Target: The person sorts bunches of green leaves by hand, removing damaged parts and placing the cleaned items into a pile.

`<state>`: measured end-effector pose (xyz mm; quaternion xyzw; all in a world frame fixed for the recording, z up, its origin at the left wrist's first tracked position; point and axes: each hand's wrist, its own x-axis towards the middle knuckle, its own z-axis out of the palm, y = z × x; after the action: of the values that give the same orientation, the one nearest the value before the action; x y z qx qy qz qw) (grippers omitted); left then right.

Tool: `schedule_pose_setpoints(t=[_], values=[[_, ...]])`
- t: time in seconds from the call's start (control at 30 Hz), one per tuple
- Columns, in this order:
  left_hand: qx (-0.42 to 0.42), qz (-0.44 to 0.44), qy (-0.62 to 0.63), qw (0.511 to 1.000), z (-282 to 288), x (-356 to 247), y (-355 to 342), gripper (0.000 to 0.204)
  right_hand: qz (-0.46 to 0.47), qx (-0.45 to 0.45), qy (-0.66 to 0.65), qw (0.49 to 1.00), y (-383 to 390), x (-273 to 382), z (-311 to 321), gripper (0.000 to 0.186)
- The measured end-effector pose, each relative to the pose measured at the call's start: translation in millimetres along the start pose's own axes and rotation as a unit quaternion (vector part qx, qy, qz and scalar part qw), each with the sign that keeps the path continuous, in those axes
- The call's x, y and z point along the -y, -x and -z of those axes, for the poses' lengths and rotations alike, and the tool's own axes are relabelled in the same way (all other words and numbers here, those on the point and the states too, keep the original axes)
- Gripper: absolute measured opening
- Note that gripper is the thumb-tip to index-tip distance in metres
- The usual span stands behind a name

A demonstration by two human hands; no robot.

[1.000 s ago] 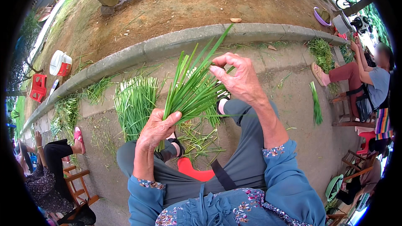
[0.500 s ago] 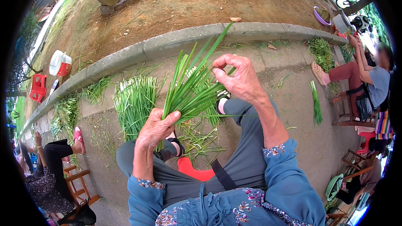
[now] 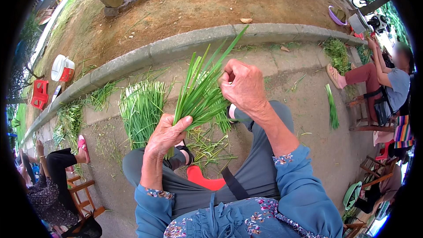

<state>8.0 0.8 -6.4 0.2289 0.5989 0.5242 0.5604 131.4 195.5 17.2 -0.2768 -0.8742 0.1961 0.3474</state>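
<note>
Leafy greens [image 3: 198, 97] with long, flat blades fan upward from my left hand [image 3: 165, 136], whose thumb and fingers are wrapped round their lower part. Curled at the right edge of this bunch is my right hand [image 3: 242, 86], knuckles up; what its fingertips grip is hidden. A thick stack of pale-ended greens [image 3: 139, 110] lies on the pavement left of the bunch. Loose stalks [image 3: 207, 147] are scattered between my feet, over and behind a red plastic seat [image 3: 202, 180].
A curb [image 3: 163, 48] edges bare soil. Seated people are at left [image 3: 53, 189] and right [image 3: 390, 83], near wooden chairs [image 3: 83, 187]. A white bucket [image 3: 61, 68], red stool [image 3: 39, 94], purple basin [image 3: 335, 16], grass piles [image 3: 335, 55] and a small bundle [image 3: 332, 110] lie around.
My right hand has curled tighter, with its knuckles rolled upward, and shifted slightly left and down along the leaves. My left hand keeps its hold on the bunch.
</note>
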Motion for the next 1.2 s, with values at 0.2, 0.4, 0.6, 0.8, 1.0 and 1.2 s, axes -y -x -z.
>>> schedule_pose_setpoints(t=[0.2,0.4,0.6,0.8,1.0,1.2], values=[[0.008,0.003,0.02,1.0,3.8,-3.5,5.2,0.036,-0.126,-0.081,-0.036,0.988,-15.1,-25.5,11.3,0.019],[-0.008,0.012,0.03,0.999,3.6,-1.5,4.0,0.026,-0.115,-0.088,-0.148,0.978,-18.4,-35.4,20.9,0.032],[-0.005,-0.002,0.055,0.998,11.4,2.6,2.5,0.024,-0.161,-0.165,-0.345,0.91,-24.2,-40.8,31.4,0.019],[-0.012,-0.012,0.027,0.999,13.4,4.8,2.3,0.028,0.033,-0.081,-0.16,0.983,-21.9,-21.3,35.3,0.008],[-0.008,0.003,-0.004,1.0,3.4,-7.0,4.9,0.036,0.138,0.014,-0.033,0.99,-14.4,-13.3,22.8,0.015],[-0.012,0.006,0.007,1.0,6.4,-3.1,5.3,0.029,0.147,0.027,-0.002,0.989,-11.7,-14.1,18.5,0.013]])
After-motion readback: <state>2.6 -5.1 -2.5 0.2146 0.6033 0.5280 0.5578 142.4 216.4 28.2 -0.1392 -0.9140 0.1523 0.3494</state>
